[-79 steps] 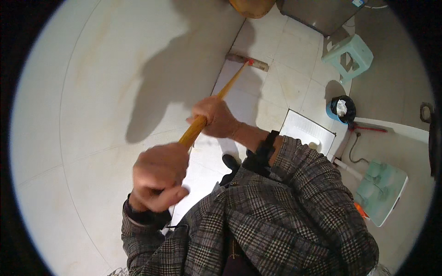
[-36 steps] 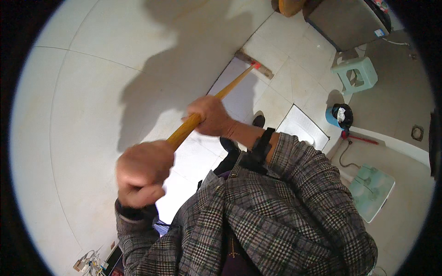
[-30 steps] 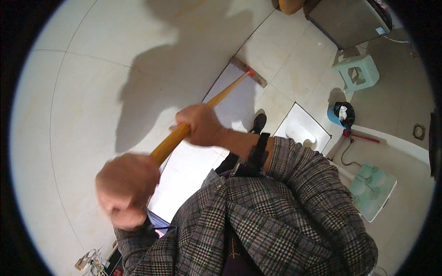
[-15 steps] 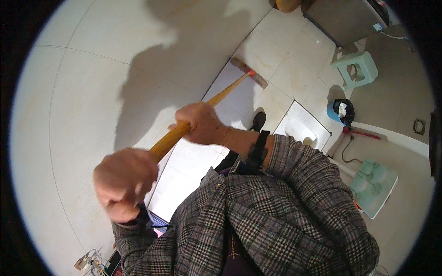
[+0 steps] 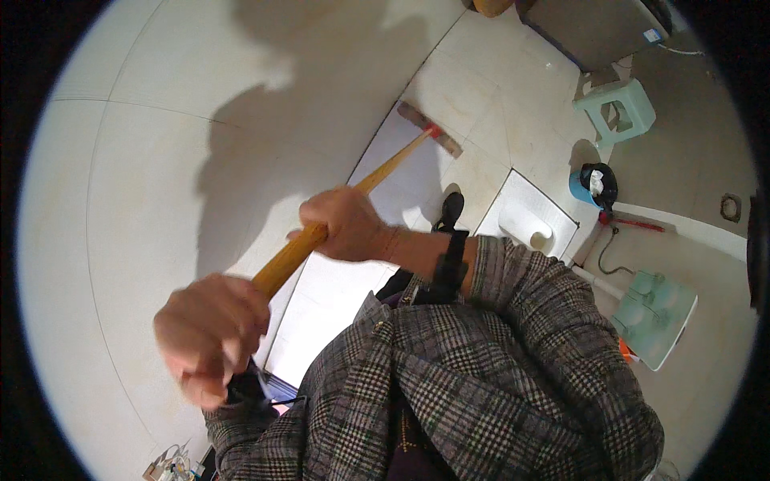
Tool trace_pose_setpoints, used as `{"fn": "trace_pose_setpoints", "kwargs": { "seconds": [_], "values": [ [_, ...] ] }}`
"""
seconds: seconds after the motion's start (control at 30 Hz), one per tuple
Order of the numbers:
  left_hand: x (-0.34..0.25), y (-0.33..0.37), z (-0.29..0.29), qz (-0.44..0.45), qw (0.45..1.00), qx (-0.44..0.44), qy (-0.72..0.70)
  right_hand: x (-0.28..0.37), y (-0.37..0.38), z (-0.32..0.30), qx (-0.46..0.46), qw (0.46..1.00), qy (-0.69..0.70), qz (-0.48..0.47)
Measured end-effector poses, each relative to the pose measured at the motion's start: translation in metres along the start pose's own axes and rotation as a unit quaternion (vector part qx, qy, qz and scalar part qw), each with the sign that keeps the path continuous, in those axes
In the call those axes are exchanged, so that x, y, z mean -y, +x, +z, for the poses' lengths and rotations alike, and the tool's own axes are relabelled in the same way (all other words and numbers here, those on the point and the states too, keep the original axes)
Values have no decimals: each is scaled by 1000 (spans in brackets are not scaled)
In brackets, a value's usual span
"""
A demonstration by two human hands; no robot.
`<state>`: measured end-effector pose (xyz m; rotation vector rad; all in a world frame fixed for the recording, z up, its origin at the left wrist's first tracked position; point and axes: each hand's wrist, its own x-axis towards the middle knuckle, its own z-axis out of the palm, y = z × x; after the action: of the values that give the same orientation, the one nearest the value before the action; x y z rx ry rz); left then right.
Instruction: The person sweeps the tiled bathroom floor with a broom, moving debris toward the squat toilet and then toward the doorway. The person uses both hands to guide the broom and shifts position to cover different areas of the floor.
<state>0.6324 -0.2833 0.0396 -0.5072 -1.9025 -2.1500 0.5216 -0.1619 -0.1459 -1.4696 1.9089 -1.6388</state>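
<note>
My left hand (image 5: 212, 337) is closed round the top end of a yellow wooden handle, slightly blurred. Lower down the same handle, my right hand (image 5: 349, 224) grips it with wrapped fingers. The handle belongs to a push broom (image 5: 383, 170) with a red joint and a long, narrow brownish head. Slanting away from me, it rests its head on the pale tiles close to the wall base; the bristles or underside cannot be made out. My dark shoe (image 5: 451, 211) shows on the floor nearer to me than the broom head.
A white squat toilet (image 5: 525, 224) is set in the floor to the right. Beyond it stand a blue bin (image 5: 579, 189) with a black liner and a pale green stool (image 5: 626, 111). A green cistern (image 5: 654, 321) is at right. Cables (image 5: 172, 465) lie lower left; a pale wall rises left.
Both hands have shifted slightly left and down in the picture with the handle. The broom head has moved a little, staying near the wall base. Both hands keep their grip.
</note>
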Motion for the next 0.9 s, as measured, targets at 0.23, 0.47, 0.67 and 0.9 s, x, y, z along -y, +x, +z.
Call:
{"fn": "trace_pose_setpoints", "kwargs": {
  "seconds": [0.23,0.47,0.67,0.9],
  "values": [
    [52,-10,1,-23,994,-61,86,-52,9,-18,2,998,-60,-21],
    [2,3,13,-74,983,-151,80,-14,7,-6,-6,1000,-16,9],
    [49,6,19,-76,988,-85,99,-50,11,-33,62,994,-51,80],
    [-14,15,23,-26,997,-72,14,3,4,-13,19,998,49,16]
  ]
}}
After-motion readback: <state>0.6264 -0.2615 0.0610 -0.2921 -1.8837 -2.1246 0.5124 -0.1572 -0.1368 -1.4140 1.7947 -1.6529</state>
